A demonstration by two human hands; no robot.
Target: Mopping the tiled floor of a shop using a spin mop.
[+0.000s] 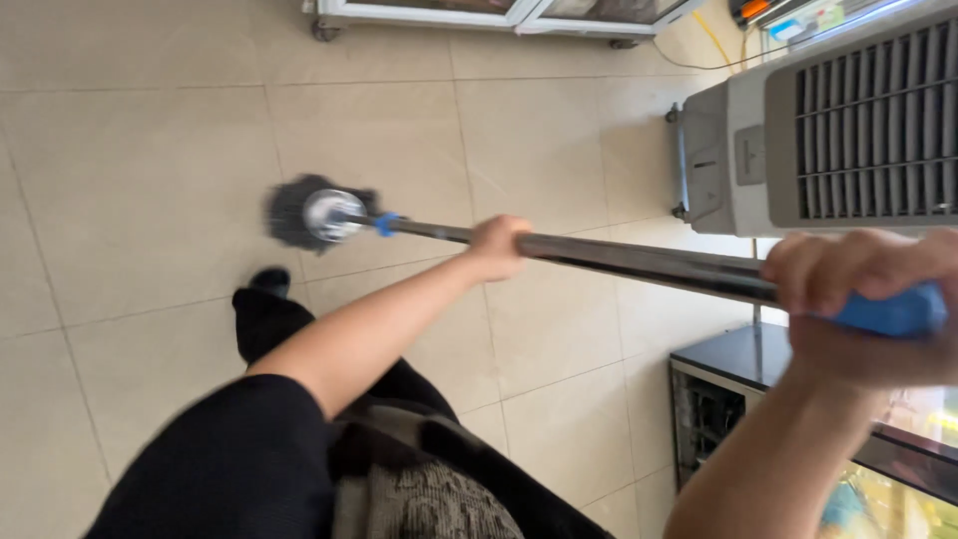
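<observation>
**Steel mop pole in both hands, head down on the tiled floor**

Steel runs across the head view from right to left: a long shiny mop pole (pixel 619 258) held by the person in both hands. The left hand (pixel 497 248) is wrapped around the pole about halfway along, fingers curled over the top, with a bare forearm and a black sleeve behind it. The right hand (pixel 858 299) is clenched around the blue grip (pixel 893 314) at the near end of the pole, close to the camera and somewhat blurred.

At the far end a small blue collar (pixel 385 224) joins the pole to a round metal disc, and under it the dark grey mop head (pixel 299 212) lies on the beige floor tiles (pixel 150 150). The mop head is smeared with motion blur, so it looks to be in mid-stroke. It sits just ahead of the person's dark shoe (pixel 269 281).

As for progress, the tiles show no clear wet streaks, suds or dirt, so I cannot tell which parts are mopped and which remain; the work appears to be under way rather than finished.

To the right stands a grey air cooler (pixel 828 130) with a slatted grille, well apart from the mop head. Below it is a dark-topped cabinet (pixel 728 389). A white wheeled frame (pixel 429 15) lines the top edge.
</observation>
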